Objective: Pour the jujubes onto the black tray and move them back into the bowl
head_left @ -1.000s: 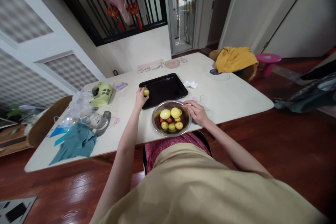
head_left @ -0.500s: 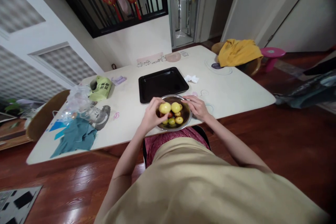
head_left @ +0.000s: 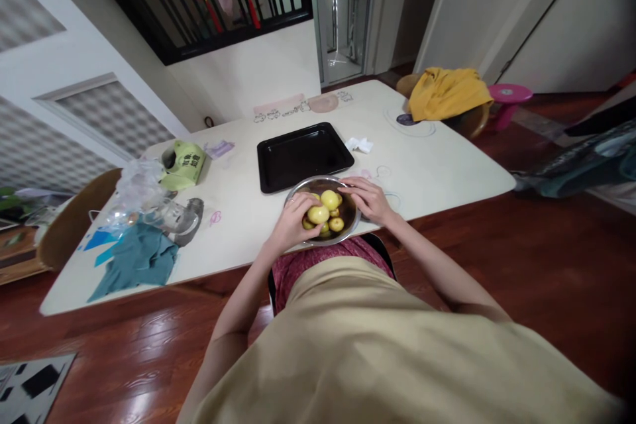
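Observation:
A round metal bowl [head_left: 356,220] stands at the table's near edge, holding several yellow-green round fruits, some larger and some smaller. My left hand [head_left: 292,220] reaches over its left side, thumb and fingers closed around a large yellow fruit [head_left: 318,214] above the others. Another large yellow fruit [head_left: 329,199] lies just beyond it. On the bowl's right rim sits my right hand [head_left: 368,201], its fingers bent over the edge and gripping it. Just past the bowl lies a black baking tray [head_left: 304,158], with nothing on it.
Left on the white table [head_left: 427,172] are a teal cloth [head_left: 136,258], a clear plastic bag [head_left: 142,182], a green packet [head_left: 185,164] and a grey-clear container [head_left: 186,220]. A crumpled tissue [head_left: 360,145] lies right of the tray. A yellow cloth [head_left: 450,94] drapes over a chair.
My left hand has lowered the yellow fruit toward the bowl's middle, nearer to me. My right hand stays on the rim. The whole view has shifted slightly.

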A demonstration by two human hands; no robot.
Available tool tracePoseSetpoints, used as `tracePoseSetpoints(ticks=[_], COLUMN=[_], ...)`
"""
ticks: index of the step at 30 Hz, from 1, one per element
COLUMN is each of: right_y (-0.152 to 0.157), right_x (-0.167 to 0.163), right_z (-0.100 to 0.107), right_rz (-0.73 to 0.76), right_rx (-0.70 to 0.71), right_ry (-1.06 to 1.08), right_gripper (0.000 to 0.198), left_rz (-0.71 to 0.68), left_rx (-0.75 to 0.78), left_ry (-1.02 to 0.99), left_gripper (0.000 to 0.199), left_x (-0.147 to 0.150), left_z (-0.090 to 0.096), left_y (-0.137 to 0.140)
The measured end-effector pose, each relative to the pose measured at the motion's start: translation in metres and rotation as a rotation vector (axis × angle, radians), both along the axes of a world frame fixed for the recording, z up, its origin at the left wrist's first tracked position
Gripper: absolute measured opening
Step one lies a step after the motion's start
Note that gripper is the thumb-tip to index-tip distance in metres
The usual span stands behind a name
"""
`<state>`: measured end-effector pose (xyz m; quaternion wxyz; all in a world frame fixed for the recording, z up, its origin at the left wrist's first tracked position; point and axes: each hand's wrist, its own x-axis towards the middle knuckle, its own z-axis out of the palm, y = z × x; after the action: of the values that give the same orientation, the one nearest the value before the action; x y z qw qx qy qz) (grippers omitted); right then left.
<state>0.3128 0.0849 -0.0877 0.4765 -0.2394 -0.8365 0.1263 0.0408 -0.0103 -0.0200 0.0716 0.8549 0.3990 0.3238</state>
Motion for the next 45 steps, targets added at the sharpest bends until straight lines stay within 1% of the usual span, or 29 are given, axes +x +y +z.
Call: tracePoseSetpoints(ticks=[6, 12, 19, 23, 25, 27, 29, 31, 33, 35, 37, 41, 45], right_y=[0.0, 0.0, 0.0, 0.0, 0.0, -0.001, -0.001, -0.001, -0.002, -0.002, -0.002, -0.001, -0.001], right_x=[-0.001, -0.001, -0.001, -0.001, -0.001, -0.001, -0.001, 0.0, 0.0, 0.0, 0.001, 0.001, 0.001], right_z=[-0.001, 0.0, 0.0, 0.0, 0.0, 0.0, 0.0, 0.0, 0.0, 0.0, 0.0, -0.001, -0.001], right_rz=[0.005, -0.008, -0.015, -0.009, -0.009, -0.007, -0.007, -0.007, -0.005, -0.004, -0.009, -0.016, -0.026], right_rx=[0.028, 0.007, 0.015, 0.02, 0.014, 0.011, 0.014, 0.021, 0.029, 0.028, 0.021, 0.02, 0.011], right_ry=[0.02, -0.007, -0.004, 0.005, 0.006, 0.008, 0.011, 0.014, 0.016, 0.014, 0.011, 0.016, 0.007], right_gripper=[0.043, 0.043, 0.044, 0.044, 0.043, 0.043, 0.043, 0.042, 0.042, 0.041, 0.042, 0.041, 0.042], left_rz=[-0.018, -0.029, -0.032, -0.027, 0.01, 0.099, 0.206, 0.283, 0.322, 0.329, 0.311, 0.263, 0.269], left_rx=[-0.007, -0.045, -0.017, 0.01, 0.041, 0.074, 0.103, 0.119, 0.104, 0.065, 0.04, 0.07, 0.086], left_ry=[0.005, 0.016, -0.019, -0.086, -0.157, -0.237, -0.313, -0.382, -0.434, -0.458, -0.447, -0.401, -0.392], left_gripper=[0.033, 0.038, 0.044, 0.049, 0.045, 0.035, 0.029, 0.029, 0.031, 0.034, 0.036, 0.038, 0.039], left_x=[-0.003, -0.005, -0.008, -0.013, -0.018, -0.024, -0.03, -0.036, -0.04, -0.042, -0.042, -0.039, -0.038], left_z=[-0.002, -0.002, -0.002, 0.001, 0.001, -0.003, -0.011, -0.023, -0.035, -0.046, -0.051, -0.053, -0.054], left_y=[0.0, 0.002, 0.002, -0.001, -0.001, 0.001, 0.003, 0.004, 0.005, 0.004, 0.002, 0.002, 0.004])
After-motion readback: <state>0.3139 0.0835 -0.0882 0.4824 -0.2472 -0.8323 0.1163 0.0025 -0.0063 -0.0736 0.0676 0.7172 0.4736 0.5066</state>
